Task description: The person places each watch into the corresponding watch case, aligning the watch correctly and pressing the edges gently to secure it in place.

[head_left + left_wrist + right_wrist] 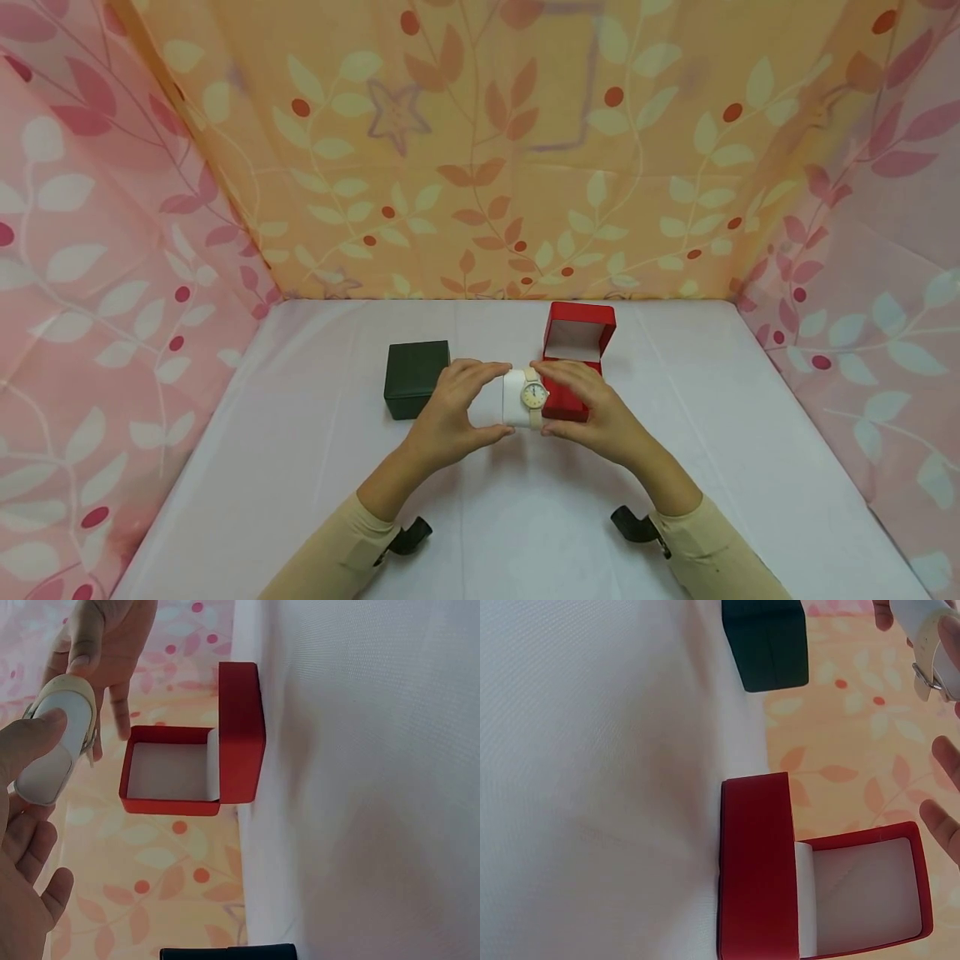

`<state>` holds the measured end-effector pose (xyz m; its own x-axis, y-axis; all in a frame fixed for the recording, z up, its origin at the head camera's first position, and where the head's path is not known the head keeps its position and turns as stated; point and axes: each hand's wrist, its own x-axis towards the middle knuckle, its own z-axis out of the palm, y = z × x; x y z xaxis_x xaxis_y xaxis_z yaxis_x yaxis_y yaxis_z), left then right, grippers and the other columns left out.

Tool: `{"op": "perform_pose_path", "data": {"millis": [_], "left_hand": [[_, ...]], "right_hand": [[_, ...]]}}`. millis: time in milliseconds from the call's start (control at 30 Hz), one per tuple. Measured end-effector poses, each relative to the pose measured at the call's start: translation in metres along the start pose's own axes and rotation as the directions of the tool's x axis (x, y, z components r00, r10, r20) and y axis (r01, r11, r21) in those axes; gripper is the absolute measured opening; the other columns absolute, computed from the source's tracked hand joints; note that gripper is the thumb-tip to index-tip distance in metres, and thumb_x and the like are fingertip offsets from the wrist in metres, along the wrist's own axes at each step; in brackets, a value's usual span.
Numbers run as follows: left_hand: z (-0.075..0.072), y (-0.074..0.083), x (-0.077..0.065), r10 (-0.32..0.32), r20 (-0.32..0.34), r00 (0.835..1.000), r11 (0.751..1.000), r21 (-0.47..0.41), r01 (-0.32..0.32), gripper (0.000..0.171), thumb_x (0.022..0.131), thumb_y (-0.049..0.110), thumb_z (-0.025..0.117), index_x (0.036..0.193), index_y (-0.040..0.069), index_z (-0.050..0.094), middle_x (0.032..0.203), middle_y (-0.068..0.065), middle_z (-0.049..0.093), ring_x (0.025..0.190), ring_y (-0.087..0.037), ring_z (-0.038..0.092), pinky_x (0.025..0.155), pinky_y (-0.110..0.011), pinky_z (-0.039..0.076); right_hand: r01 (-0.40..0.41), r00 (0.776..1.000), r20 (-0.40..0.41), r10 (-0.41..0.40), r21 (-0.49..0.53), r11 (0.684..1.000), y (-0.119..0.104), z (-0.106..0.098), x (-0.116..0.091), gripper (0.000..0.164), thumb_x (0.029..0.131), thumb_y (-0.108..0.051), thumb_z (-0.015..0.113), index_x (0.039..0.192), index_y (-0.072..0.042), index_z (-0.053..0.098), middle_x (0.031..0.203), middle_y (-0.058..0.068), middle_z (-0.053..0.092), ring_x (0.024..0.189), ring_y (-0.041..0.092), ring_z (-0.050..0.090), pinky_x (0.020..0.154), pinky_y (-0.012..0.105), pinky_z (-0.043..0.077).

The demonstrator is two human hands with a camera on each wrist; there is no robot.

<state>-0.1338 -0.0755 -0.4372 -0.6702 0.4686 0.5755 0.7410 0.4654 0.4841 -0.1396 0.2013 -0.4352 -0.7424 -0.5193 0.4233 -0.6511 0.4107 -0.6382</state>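
Observation:
A wristwatch [534, 395] with a cream strap and round pale dial is wrapped around a white cushion [513, 398], held up above the table between both hands. My left hand [448, 412] pinches the cushion's left end between thumb and fingers. At the watch end, my right hand [600, 410] pinches the strap and cushion from above and below. The strap's metal buckle [928, 676] shows in the right wrist view. Just behind the right hand stands a red box [582, 313], its lid raised and the lid's lining white. The hand partly covers the box's lower half.
A closed dark green box [416, 375] sits on the white-covered table [510, 517] behind the left hand. Black curved pieces [411, 536] stick out at both sleeve cuffs. Flowered cloth walls [480, 167] close off the back and both sides.

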Motion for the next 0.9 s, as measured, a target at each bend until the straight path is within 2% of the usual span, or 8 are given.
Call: {"op": "perform_pose_path", "data": {"millis": [467,900], "left_hand": [[0.0001,0.0015,0.0007,0.003,-0.007,1.0,1.0,-0.013,-0.003,0.086,0.073,0.028,0.095,0.147,0.017,0.054,0.142,0.004,0.059,0.128,-0.017,0.047,0.104,-0.041,0.048],[0.0014,0.0054,-0.0001,-0.019,-0.027,0.999,0.997,-0.07,0.017,0.086,0.072,0.026,0.096,0.147,0.018,0.054,0.141,0.003,0.06,0.129,-0.017,0.048,0.103,-0.039,0.05]], "right_hand": [[0.043,0.998,-0.037,-0.044,-0.009,0.999,0.0002,0.0021,0.0014,0.086,0.074,-0.025,0.093,0.15,-0.022,0.053,0.15,-0.005,0.055,0.14,0.019,0.045,0.116,0.033,0.037],[0.069,0.996,-0.054,-0.068,0.019,0.997,-0.0017,0.0039,0.0013,0.087,0.073,-0.021,0.094,0.15,-0.02,0.053,0.149,-0.003,0.056,0.14,0.019,0.046,0.117,0.026,0.034]]}}
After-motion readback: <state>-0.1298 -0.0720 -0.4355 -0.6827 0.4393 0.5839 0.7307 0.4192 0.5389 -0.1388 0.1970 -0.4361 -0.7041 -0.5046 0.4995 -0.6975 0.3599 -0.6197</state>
